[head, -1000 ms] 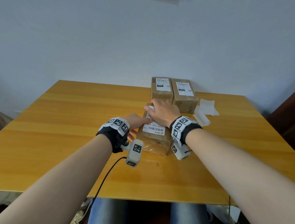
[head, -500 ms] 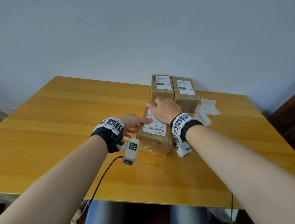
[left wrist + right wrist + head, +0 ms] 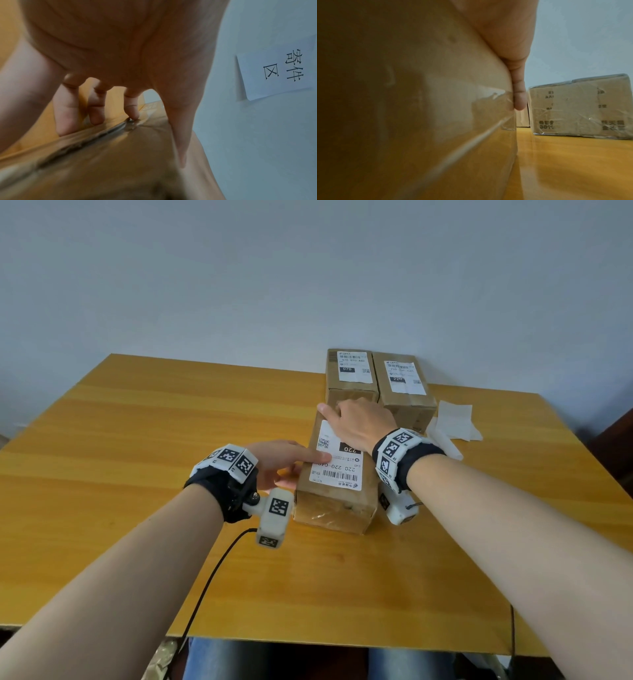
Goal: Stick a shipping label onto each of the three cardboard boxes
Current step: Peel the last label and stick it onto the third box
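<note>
The near cardboard box lies on the table with a white shipping label on its top. My left hand is at the box's left side, its straight index finger pressing the label's left edge. The other fingers touch the box's side. My right hand lies palm down on the label's far part, fingers reaching over the far edge. A finger runs down the box's corner. Two labelled boxes stand side by side behind.
Peeled white backing papers lie right of the far boxes. The wooden table ends at a pale wall behind. A white paper sign hangs on the wall. A cable trails off the front edge. One far box stands near my right hand.
My right hand has slid along the label toward the box's far end, uncovering more of the label. My left index finger stays on the label's left edge.
</note>
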{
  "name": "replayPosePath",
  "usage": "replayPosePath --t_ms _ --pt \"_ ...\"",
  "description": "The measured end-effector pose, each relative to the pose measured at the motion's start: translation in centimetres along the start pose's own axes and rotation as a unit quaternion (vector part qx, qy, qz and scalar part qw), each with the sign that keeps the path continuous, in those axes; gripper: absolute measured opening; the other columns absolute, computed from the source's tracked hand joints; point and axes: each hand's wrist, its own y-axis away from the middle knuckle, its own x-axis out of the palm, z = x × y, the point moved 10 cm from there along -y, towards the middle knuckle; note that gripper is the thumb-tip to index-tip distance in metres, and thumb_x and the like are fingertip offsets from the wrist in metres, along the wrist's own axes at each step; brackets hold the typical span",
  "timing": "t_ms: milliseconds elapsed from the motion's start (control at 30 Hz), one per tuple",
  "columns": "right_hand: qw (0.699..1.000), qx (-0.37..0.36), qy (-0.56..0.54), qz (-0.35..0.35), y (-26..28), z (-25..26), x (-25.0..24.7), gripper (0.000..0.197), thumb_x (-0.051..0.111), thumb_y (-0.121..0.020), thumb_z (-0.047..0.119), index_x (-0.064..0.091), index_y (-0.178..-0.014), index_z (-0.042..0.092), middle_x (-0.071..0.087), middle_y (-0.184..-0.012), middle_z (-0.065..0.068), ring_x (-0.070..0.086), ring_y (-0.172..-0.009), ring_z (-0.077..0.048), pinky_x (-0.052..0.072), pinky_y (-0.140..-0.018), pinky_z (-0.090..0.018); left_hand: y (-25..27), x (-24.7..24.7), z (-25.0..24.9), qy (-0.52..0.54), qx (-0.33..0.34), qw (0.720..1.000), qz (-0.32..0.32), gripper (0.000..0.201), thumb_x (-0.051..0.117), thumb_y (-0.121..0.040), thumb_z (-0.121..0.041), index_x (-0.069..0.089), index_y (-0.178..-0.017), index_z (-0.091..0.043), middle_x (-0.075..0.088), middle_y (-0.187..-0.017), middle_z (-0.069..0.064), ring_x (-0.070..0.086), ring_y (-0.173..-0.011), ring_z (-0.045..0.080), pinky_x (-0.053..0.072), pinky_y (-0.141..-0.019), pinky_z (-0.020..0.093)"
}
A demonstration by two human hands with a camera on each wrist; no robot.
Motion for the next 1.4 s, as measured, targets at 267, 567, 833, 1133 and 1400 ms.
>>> replayPosePath --t_ms 267,567,833,1133,1400 --pt "0.999 -0.006 -0.049 -0.019 -1.7 -0.7 0.0 0.075 0.021 -0.106 0.064 0.044 -0.058 0.012 0.049 -0.054 -0.004 0.056 -0.053 -0.027 0.050 -0.062 -0.038 0.2 -0.3 -0.5 -0.011 0.004 1.000 -0.015 0.046 0.074 -0.092 -0.029 0.051 -0.124 -0.004 0.066 -0.058 -0.004 0.057 -0.041 0.009 0.057 -0.047 0.028" --pt "0.994 -0.052 -0.084 -0.052 -3.9 -1.4 0.2 0.079 0.023 -0.109 0.057 0.048 -0.056 0.004 0.057 -0.056 -0.011 0.056 -0.054 -0.031 0.053 -0.065 -0.042 0.7 0.9 -1.1 -0.016 -0.011 0.999 0.046 0.020 0.064 -0.098 -0.027 0.060 -0.099 -0.007 0.063 -0.052 -0.007 0.058 -0.040 0.007 0.047 -0.098 0.068" --pt "0.989 -0.057 -0.130 -0.040 -3.6 -1.8 -0.5 0.069 0.026 -0.112 0.048 0.069 -0.078 0.006 0.074 -0.084 -0.010 0.068 -0.077 -0.027 0.049 -0.076 -0.036 0.7 0.6 -1.1 -0.024 -0.004 0.999 0.024 0.026 0.069 -0.093 -0.029 0.060 -0.110 -0.010 0.070 -0.062 -0.005 0.070 -0.055 0.011 0.058 -0.083 0.059" --pt "0.999 0.032 -0.037 -0.013 -0.9 -3.2 -0.5 0.081 0.005 -0.102 0.070 0.070 -0.103 0.020 0.074 -0.092 -0.002 0.069 -0.082 -0.023 0.054 -0.073 -0.037 0.3 -3.3 -1.8 -0.109 0.020 0.989 -0.099 0.052 0.077 -0.081 -0.058 0.066 -0.117 -0.023 0.078 -0.109 -0.005 0.073 -0.105 0.020 0.058 -0.092 0.054" --pt "0.989 0.007 -0.140 0.039 2.6 -2.4 0.0 0.060 0.020 -0.103 0.068 0.047 -0.148 0.040 0.051 -0.150 -0.001 0.056 -0.128 -0.023 0.046 -0.102 -0.050 2.7 -3.0 -5.2 -0.277 0.074 0.934 -0.212 0.036 0.053 -0.101 -0.051 0.070 -0.117 -0.023 0.070 -0.086 -0.007 0.066 -0.076 0.010 0.051 -0.056 0.023"
